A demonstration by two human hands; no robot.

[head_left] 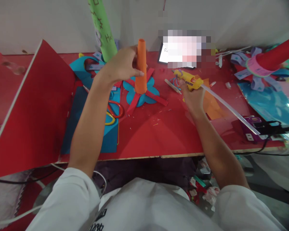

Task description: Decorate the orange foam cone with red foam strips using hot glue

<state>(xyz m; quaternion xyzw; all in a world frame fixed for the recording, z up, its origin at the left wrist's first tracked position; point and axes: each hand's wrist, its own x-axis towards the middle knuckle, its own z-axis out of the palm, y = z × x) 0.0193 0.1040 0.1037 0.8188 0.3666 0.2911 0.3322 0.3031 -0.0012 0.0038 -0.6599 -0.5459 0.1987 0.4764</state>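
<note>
My left hand is closed around an orange paper cone, thumb at its front and the other fingers mostly hidden behind. The cone stands upright on a blue petal-shaped paper piece. Red paper strips spread outward from the cone's base over the blue petals. In my right hand is a yellow hot glue gun, its nozzle pointing up and left, away from the cone. A long clear glue stick sticks out of the gun's back, toward the lower right.
Scissors lie on blue sheets left of the flower. A red board stands at the left. Behind are a green paper tube and a tablet. Orange paper and a red tube are at right.
</note>
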